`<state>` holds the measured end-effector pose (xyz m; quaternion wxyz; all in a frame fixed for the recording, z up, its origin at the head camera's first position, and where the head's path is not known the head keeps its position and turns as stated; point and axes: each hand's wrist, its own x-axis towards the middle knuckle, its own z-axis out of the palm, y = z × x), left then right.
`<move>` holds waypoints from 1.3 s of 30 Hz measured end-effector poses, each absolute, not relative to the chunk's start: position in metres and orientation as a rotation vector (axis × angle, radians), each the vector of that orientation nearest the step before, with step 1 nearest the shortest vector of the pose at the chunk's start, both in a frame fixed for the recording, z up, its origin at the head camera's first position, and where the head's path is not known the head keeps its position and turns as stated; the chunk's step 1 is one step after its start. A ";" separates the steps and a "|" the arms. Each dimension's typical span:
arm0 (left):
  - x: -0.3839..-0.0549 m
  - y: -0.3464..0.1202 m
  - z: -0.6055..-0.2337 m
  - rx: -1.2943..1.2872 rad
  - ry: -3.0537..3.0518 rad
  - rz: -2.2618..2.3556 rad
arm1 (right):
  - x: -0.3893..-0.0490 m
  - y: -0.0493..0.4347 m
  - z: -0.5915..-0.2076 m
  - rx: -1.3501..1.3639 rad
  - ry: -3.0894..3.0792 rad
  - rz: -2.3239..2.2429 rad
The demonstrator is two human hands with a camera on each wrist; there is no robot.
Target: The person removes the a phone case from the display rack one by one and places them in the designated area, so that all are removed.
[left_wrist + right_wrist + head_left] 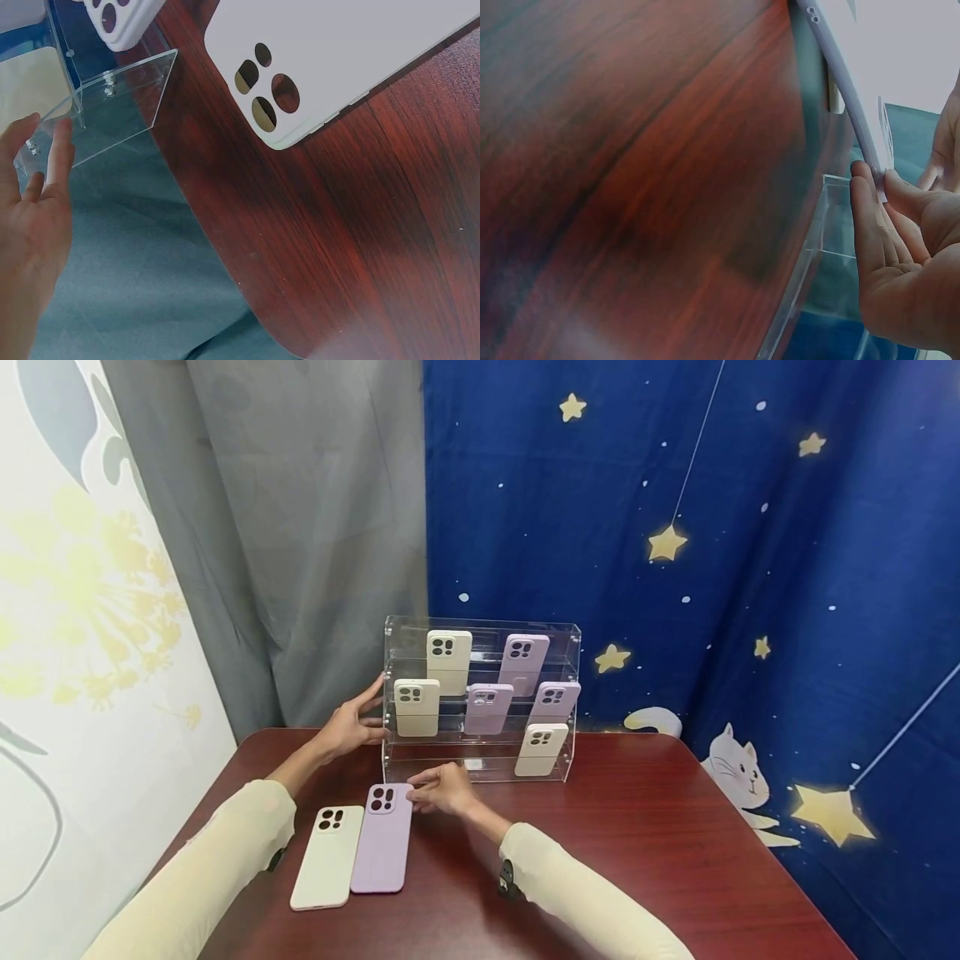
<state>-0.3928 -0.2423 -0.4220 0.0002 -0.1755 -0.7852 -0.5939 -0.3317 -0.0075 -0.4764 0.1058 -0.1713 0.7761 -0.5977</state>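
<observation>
In the head view my right hand (444, 790) pinches the upper right corner of a purple phone case (381, 847). The right wrist view shows thumb and fingers on the thin edge of this purple case (847, 82). My left hand (348, 724) touches the left side of a clear acrylic display rack (480, 770) with extended fingers; in the left wrist view, its fingertips meet the transparent side panel (120, 112). Left of the purple case lies a cream phone case (326, 864). Wood shows through the camera holes of a case in the left wrist view.
The tiered rack holds cream cases such as the top left one (450, 664), and purple cases such as the middle one (489, 710). It stands towards the back of a reddish-brown wooden table (660, 860). Grey (315, 527) and blue star-patterned curtains (570, 510) hang behind.
</observation>
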 end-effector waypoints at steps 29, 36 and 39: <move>-0.395 -0.241 -0.420 -0.538 -2.469 -1.899 | -0.331 -0.009 -0.500 -0.602 2.540 -1.590; -0.393 -0.243 -0.421 -0.525 -2.507 -1.830 | -0.332 -0.006 -0.502 -0.629 2.543 -1.572; -0.393 -0.243 -0.422 -0.518 -2.508 -1.836 | -0.332 -0.003 -0.500 -0.651 2.533 -1.566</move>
